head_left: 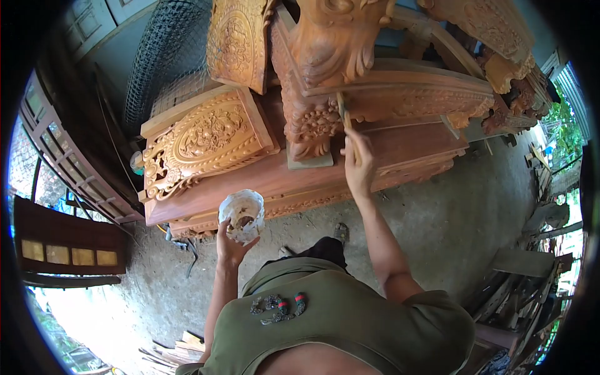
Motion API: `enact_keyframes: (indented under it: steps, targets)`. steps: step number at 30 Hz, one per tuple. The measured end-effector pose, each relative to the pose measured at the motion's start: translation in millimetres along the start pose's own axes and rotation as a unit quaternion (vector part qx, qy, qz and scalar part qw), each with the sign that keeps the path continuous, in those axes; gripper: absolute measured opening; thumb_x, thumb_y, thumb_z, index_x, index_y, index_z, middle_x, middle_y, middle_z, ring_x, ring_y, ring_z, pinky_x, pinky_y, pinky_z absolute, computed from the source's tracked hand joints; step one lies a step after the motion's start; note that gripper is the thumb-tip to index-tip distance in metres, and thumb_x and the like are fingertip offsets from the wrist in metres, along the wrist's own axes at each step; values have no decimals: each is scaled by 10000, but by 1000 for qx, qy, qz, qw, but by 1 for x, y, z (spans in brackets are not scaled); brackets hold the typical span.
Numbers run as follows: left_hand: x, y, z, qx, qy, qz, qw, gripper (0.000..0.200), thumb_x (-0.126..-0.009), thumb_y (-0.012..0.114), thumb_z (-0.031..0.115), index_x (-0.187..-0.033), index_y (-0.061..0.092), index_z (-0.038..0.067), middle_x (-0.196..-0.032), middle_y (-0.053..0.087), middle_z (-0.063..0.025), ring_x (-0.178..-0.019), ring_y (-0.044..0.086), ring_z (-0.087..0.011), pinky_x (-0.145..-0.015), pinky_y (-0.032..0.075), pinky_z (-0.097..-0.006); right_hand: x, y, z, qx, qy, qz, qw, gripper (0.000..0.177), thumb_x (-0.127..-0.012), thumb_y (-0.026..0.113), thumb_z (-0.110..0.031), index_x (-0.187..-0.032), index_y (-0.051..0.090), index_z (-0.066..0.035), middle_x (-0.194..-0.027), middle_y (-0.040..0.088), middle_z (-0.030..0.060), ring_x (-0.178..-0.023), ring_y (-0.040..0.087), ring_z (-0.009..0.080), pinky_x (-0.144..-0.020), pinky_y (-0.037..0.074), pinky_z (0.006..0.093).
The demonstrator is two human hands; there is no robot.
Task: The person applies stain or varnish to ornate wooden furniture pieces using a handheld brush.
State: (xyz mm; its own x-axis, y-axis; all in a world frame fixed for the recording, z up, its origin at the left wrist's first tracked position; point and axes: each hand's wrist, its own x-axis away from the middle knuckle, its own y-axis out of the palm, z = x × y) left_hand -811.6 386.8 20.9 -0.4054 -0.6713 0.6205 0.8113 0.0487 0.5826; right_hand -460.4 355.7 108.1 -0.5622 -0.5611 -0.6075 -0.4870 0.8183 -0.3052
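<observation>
My left hand (230, 249) is closed around the side of a whitish translucent bowl (249, 201), with brown residue inside it. In my right hand (360, 167) is a thin brush (342, 107), its tip up against the carved wooden furniture frame. That tip lies beside a leg (310, 122) with a knobbly, fruit-like carving. The leg stands on a small pale block (310, 162) on top of a long reddish-brown wooden base (400, 148). From the leg, a carved rail (425, 94) runs off to the right.
A carved golden panel (212, 134) lies on the base at left, and another carved panel (236, 47) stands behind it. Rolled mesh (156, 56) leans at the back left. More carved furniture (487, 31) fills the upper right. Wood scraps (522, 281) are piled at lower right on the concrete floor (437, 219).
</observation>
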Motion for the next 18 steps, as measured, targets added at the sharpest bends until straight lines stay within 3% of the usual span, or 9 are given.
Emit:
enact_keyframes:
  steps: [3, 4, 5, 7, 8, 12, 15, 17, 18]
  targets:
    - [-2, -2, 0, 20, 9, 13, 1000, 708, -896, 567, 498, -1498, 363, 187, -1505, 400, -133, -1373, 390, -377, -1079, 329, -639, 25, 3, 15, 98, 26, -79, 992, 199, -987, 601, -117, -1166, 685, -93, -1065, 707, 86, -725, 717, 156, -629, 550, 282]
    - [-1, -3, 0, 23, 9, 16, 1000, 717, -884, 573, 498, -1495, 357, 190, -1502, 395, -128, -1367, 389, -364, -1064, 343, -635, 31, 1, 17, 78, 95, -107, 987, 219, -987, 605, -138, -1192, 680, -124, -1057, 723, 60, -711, 716, 141, -636, 547, 281]
    - [-2, -3, 0, 26, 8, 19, 999, 727, -873, 578, 497, -1493, 351, 193, -1499, 389, -123, -1360, 388, -351, -1050, 357, -630, 31, 1, 20, 78, 94, -112, 986, 219, -987, 605, -138, -1192, 680, -124, -1057, 723, 60, -711, 716, 141, -636, 547, 281]
    - [-3, -2, 2, 17, 7, 16, 1000, 726, -881, 570, 504, -1497, 351, 188, -1502, 393, -130, -1370, 382, -364, -1069, 338, -632, 19, -7, 0, 31, 40, 1, 999, 194, -945, 639, -81, -1131, 689, -66, -988, 702, 122, -794, 704, 235, -692, 536, 340]
    - [-1, -4, 1, 1, 4, 12, 1000, 725, -890, 562, 510, -1502, 351, 184, -1505, 397, -137, -1379, 376, -378, -1088, 319, -634, 6, -13, -19, -33, 70, 10, 997, 205, -951, 628, -69, -1148, 680, -57, -1021, 696, 129, -795, 699, 240, -698, 534, 343]
    - [0, 2, 1, -13, 1, 6, 1000, 749, -880, 569, 513, -1512, 332, 189, -1500, 394, -140, -1379, 371, -379, -1089, 318, -640, -4, -6, 6, 53, -30, 44, 997, 211, -953, 625, -83, -1158, 672, -62, -1052, 691, 129, -800, 698, 293, -715, 539, 374]
    - [0, 13, 2, -1, 9, 23, 1000, 752, -875, 579, 507, -1512, 334, 193, -1512, 377, -143, -1383, 365, -384, -1083, 326, -646, 21, 4, 22, 62, -14, -18, 998, 200, -956, 623, -102, -1147, 679, -82, -1039, 697, 124, -804, 700, 320, -727, 542, 386]
    - [-1, 10, 1, 6, 6, 21, 1000, 747, -875, 584, 499, -1511, 337, 195, -1518, 365, -144, -1384, 364, -388, -1078, 334, -648, 40, 1, 28, 63, 81, -96, 990, 200, -958, 621, -114, -1146, 683, -99, -1008, 701, 122, -807, 702, 331, -738, 543, 391]
    - [-3, 9, 1, 3, 5, 13, 1000, 746, -875, 583, 500, -1510, 338, 195, -1514, 371, -144, -1382, 366, -388, -1078, 335, -646, 40, 0, 24, 47, 92, -81, 991, 207, -965, 613, -109, -1159, 683, -93, -983, 709, 124, -771, 708, 285, -715, 549, 374]
